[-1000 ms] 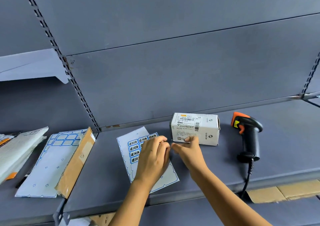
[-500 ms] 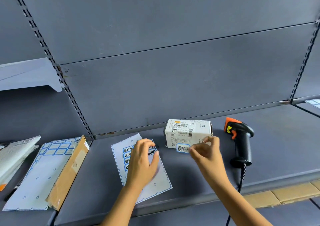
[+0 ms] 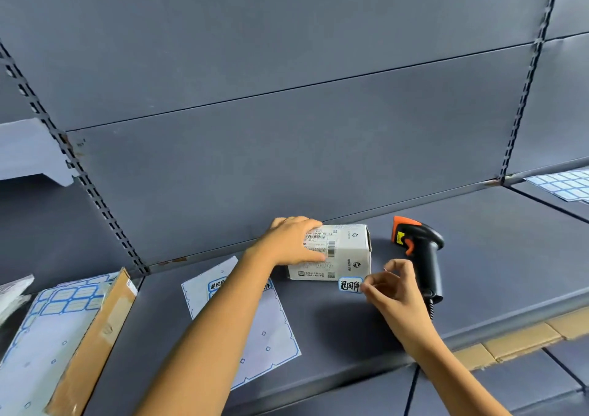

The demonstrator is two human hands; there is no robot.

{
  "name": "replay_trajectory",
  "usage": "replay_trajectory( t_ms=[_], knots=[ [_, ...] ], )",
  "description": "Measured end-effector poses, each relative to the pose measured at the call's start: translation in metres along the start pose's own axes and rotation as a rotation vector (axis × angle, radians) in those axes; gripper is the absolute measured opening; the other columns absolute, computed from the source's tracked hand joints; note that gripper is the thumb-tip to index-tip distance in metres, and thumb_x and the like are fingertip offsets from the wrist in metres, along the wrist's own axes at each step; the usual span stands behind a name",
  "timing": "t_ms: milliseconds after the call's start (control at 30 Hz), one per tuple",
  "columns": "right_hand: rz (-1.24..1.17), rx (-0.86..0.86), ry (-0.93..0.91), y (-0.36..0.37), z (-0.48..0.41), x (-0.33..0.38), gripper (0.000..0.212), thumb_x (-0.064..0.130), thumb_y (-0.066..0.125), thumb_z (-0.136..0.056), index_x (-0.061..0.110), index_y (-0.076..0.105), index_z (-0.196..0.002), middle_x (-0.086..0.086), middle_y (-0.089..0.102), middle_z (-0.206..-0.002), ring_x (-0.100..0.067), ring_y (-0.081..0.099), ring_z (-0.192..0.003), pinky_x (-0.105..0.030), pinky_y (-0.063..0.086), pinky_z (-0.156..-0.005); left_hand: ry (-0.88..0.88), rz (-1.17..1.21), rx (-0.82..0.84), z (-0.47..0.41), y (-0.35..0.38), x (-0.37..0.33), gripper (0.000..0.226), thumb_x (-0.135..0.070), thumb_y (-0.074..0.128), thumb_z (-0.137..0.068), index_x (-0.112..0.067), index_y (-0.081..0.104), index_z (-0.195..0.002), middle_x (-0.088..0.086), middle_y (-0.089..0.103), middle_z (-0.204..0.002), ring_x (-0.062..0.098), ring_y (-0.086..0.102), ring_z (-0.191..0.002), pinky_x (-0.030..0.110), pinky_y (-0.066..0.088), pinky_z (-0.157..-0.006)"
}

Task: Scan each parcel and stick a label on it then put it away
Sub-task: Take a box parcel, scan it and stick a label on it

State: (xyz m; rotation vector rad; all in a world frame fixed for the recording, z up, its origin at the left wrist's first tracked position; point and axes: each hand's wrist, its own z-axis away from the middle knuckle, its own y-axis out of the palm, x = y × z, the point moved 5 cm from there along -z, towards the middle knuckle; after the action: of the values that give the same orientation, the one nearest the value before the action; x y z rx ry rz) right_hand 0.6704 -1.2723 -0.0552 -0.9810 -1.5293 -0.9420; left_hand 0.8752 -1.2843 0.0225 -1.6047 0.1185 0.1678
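The white parcel — contents hidden — was gripped on the shelf by the curled fingers of the left hand. A blue-edged label was pinched by the fingers of the right hand at the parcel's lower front corner.

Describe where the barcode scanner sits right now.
In the head view the barcode scanner stands on the grey shelf, right of the white parcel and just beyond the right hand, which pinches a label.

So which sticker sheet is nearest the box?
The middle sheet, under the left arm, just before the box. The others lie far left and far right.
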Motion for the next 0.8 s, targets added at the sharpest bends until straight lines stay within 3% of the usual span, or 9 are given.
replay_trajectory(
  t_ms=[100, 200, 367, 500, 700, 800],
  knots=[
    [0.017, -0.019, -0.014, 0.000, 0.000, -0.002, 0.036, -0.001, 0.066, -0.084, 0.016, 0.035, -0.094, -0.003, 0.068, -0.077, -0.010, 0.058, -0.067, -0.028, 0.043, -0.065, -0.096, 0.243, -0.003, -0.002, 0.005, 0.011, 0.067, -0.048, 0.072, -0.077, -0.032, 0.047, -0.136, -0.005, 0.047, -0.132, 0.016, 0.040, -0.126, 0.030, 0.031, -0.105],
    [-0.019, -0.018, -0.017, 0.000, -0.001, -0.003, 0.037, -0.001, 0.066, -0.083, 0.018, 0.036, -0.093, -0.003, 0.068, -0.075, -0.010, 0.057, -0.065, -0.028, 0.042, -0.064, -0.131, 0.437, 0.028, 0.006, 0.002, 0.020, 0.057, -0.044, 0.074, -0.077, -0.029, 0.056, -0.130, -0.008, 0.052, -0.118, 0.010, 0.048, -0.115, 0.022, 0.035, -0.096],
    [-0.126, -0.034, -0.035, -0.002, -0.003, -0.002, 0.036, -0.008, 0.060, -0.085, 0.015, 0.035, -0.093, 0.001, 0.065, -0.069, -0.011, 0.053, -0.060, -0.019, 0.046, -0.059, -0.166, 0.542, 0.094, 0.026, -0.003, 0.032, 0.048, -0.037, 0.071, -0.082, -0.024, 0.060, -0.126, -0.013, 0.059, -0.115, 0.004, 0.055, -0.104, 0.020, 0.039, -0.090],
    [-0.175, -0.074, -0.043, -0.003, -0.003, 0.000, 0.035, -0.009, 0.059, -0.086, 0.017, 0.036, -0.091, 0.002, 0.063, -0.065, -0.011, 0.054, -0.056, -0.015, 0.046, -0.057, -0.219, 0.650, 0.100, 0.040, 0.002, 0.040, 0.039, -0.035, 0.068, -0.085, -0.024, 0.064, -0.122, -0.004, 0.067, -0.112, 0.007, 0.062, -0.101, 0.022, 0.046, -0.093],
    [-0.162, -0.081, -0.061, -0.001, -0.006, 0.005, 0.036, -0.004, 0.063, -0.084, 0.020, 0.036, -0.090, -0.006, 0.062, -0.073, -0.012, 0.047, -0.061, -0.026, 0.035, -0.054, -0.229, 0.694, 0.114, 0.048, 0.003, 0.034, 0.019, -0.029, 0.068, -0.086, -0.035, 0.066, -0.103, -0.001, 0.068, -0.104, 0.004, 0.062, -0.085, 0.016, 0.048, -0.079],
    [-0.121, -0.051, -0.097, 0.002, -0.009, 0.011, 0.036, -0.004, 0.063, -0.084, 0.017, 0.034, -0.092, -0.005, 0.063, -0.073, -0.014, 0.043, -0.062, -0.022, 0.033, -0.052, -0.243, 0.660, 0.136, 0.047, 0.000, 0.031, 0.014, -0.028, 0.067, -0.087, -0.035, 0.065, -0.099, -0.002, 0.066, -0.094, 0.008, 0.061, -0.083, 0.024, 0.048, -0.080]
  ],
)
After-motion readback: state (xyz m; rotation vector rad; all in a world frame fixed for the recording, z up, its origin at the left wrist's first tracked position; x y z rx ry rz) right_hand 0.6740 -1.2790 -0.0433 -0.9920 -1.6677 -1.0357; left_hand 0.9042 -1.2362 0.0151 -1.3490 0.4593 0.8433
